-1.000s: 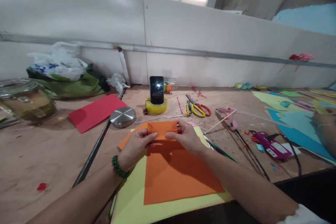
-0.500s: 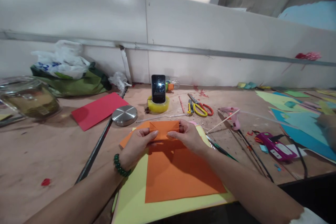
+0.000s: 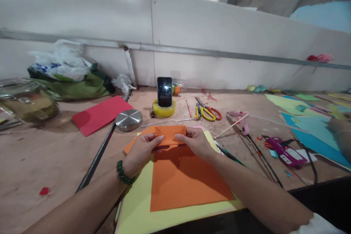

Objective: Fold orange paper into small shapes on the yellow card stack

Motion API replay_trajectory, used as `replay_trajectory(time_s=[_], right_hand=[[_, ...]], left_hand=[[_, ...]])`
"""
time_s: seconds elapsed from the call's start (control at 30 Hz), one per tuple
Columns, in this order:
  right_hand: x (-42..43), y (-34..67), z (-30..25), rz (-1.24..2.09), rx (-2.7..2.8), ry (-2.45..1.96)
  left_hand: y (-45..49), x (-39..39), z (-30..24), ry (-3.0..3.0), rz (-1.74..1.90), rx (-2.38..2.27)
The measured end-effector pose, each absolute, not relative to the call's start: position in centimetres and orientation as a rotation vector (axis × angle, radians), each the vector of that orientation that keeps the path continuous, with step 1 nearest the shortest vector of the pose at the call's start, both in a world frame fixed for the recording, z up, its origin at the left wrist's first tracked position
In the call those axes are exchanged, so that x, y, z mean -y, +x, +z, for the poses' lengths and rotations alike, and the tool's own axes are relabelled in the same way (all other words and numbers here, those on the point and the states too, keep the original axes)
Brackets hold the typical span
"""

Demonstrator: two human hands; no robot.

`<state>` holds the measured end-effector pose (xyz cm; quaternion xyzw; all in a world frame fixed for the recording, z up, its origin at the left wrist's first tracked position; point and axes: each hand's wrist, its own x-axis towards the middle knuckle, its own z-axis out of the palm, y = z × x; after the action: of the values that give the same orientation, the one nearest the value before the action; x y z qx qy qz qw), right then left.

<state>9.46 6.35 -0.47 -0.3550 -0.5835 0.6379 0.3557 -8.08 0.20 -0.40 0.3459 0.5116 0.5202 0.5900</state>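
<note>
A folded piece of orange paper (image 3: pixel 170 131) is pinched between both my hands, its crease lines showing near the upper edge. My left hand (image 3: pixel 144 150) grips its left end, thumb on top and fingers behind. On the right end, my right hand (image 3: pixel 196 142) holds it the same way. Below them lies a flat orange sheet (image 3: pixel 189 182), resting on a larger yellow sheet (image 3: pixel 134 204). Another orange piece (image 3: pixel 131 145) sticks out behind my left hand, partly hidden.
Ahead stand a phone (image 3: pixel 164 93) on a yellow tape roll (image 3: pixel 164 109), scissors (image 3: pixel 208 111) and a round metal lid (image 3: pixel 128 119). Right are a pink glue gun (image 3: pixel 242 120), a purple glue gun (image 3: pixel 286 152) and another person's hand (image 3: pixel 340 131). Left are red paper (image 3: pixel 100 114) and a glass jar (image 3: pixel 29 102).
Both hands keep the same pinch on the folded orange paper. The view has shifted slightly, and the other person's hand at the right edge shows more.
</note>
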Motion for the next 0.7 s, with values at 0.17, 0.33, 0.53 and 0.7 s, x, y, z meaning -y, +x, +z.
replay_trajectory(time_s=[0.17,0.33,0.53,0.7], right_hand=[[-6.30,9.42,-0.21,1.676,1.491,-0.891],[-6.49,9.39,-0.38,1.696,1.479,-0.841],[-6.61,9.59,-0.64,1.676,1.521,-0.817],[-6.84,9.84,-0.83,1.712,1.573,-0.728]], left_hand=[[-8.01,-0.31,-0.22,0.785,1.208,-1.212],[-7.97,-0.10,-0.03,0.795,1.201,-1.169],[-8.23,-0.05,-0.18,0.831,1.242,-1.232],[-8.46,-0.19,-0.48,0.871,1.209,-1.224]])
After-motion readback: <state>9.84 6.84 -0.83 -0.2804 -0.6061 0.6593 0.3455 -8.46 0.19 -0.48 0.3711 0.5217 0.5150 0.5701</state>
